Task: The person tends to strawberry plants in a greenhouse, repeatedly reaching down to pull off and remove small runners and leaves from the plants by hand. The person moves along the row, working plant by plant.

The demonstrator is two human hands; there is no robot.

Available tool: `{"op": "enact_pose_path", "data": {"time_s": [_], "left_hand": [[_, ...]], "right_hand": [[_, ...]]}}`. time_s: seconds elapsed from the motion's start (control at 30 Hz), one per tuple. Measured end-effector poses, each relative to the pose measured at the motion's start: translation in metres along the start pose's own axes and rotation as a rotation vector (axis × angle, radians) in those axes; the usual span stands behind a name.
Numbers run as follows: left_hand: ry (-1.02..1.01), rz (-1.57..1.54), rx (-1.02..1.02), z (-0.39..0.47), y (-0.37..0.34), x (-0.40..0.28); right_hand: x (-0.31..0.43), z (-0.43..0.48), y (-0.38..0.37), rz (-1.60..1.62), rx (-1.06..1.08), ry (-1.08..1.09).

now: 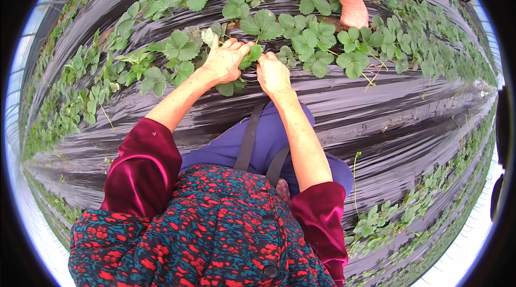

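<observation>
Strawberry plants (262, 24) grow in a row through black plastic mulch film (330, 81). My left hand (226, 61) reaches into the leaves with its fingers spread, its thumb side beside a small green strawberry leaf (252, 55). Just right of that leaf is my right hand (274, 71), its fingers curled together near the plant's stems. What lies between those fingertips is hidden. The two hands are a short distance apart, with the leaf between them.
A co-worker's hand (354, 14) reaches into the same row from the top right. Cut or loose stems (371, 81) lie on the film to the right. Another plant row (379, 222) runs at the lower right. My bent knees are close below my hands.
</observation>
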State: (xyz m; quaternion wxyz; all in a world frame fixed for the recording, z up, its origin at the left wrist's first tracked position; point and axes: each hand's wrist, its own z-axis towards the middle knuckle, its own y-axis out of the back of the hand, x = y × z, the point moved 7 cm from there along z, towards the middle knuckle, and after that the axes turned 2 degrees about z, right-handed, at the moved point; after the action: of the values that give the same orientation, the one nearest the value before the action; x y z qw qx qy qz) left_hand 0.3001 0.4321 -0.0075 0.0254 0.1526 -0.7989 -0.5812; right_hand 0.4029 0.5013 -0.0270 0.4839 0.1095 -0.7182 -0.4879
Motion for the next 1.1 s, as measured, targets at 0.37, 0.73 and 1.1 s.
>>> {"op": "enact_pose_path", "data": {"time_s": [0.37, 0.73, 1.1], "left_hand": [[-0.060, 0.006, -0.017, 0.010, 0.007, 0.005], [-0.315, 0.053, -0.538, -0.043, 0.035, -0.064], [-0.007, -0.260, -0.103, -0.043, -0.019, -0.041]], "right_hand": [[0.014, 0.001, 0.002, -0.050, -0.110, 0.184], [-0.012, -0.003, -0.005, 0.313, 0.002, 0.085], [-0.013, -0.003, 0.000, 0.330, -0.053, 0.074]]}}
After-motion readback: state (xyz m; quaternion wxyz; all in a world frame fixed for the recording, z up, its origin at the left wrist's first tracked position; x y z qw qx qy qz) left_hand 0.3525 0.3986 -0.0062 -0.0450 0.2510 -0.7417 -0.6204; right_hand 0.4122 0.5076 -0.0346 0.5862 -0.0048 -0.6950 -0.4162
